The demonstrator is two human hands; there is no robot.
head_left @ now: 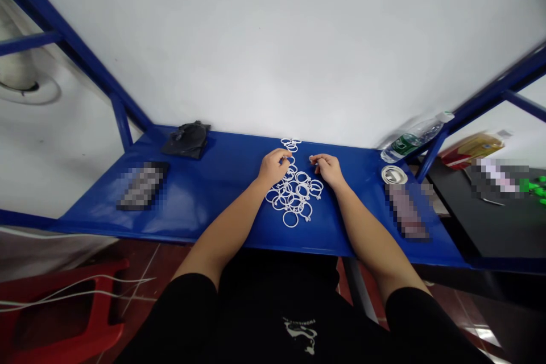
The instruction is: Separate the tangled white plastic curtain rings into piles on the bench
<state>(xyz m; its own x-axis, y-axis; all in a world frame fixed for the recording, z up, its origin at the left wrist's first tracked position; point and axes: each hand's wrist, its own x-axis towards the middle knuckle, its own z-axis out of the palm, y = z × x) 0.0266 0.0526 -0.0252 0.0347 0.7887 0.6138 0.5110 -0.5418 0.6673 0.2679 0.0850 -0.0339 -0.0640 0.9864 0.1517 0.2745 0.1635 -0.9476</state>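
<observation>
Several thin white rings (pixel 294 200), some with a small knob or eyelet, lie in a loose pile on the blue tabletop (pixel 213 193). A few more rings (pixel 290 143) sit at the back edge by the wall. My left hand (pixel 274 167) is at the upper left of the pile, fingers curled around the edge of a white ring (pixel 291 160). To the right of the pile, my right hand (pixel 327 168) is closed in a pinch just over the table. A small white bit shows at its fingertips, too small to name.
A black plastic bag (pixel 187 139) lies at the back left. On the right are a clear bottle (pixel 412 139) leaning by the frame and a white roll (pixel 394 176). Blurred-out objects lie on both sides. Blue metal bars (pixel 121 122) rise at both ends.
</observation>
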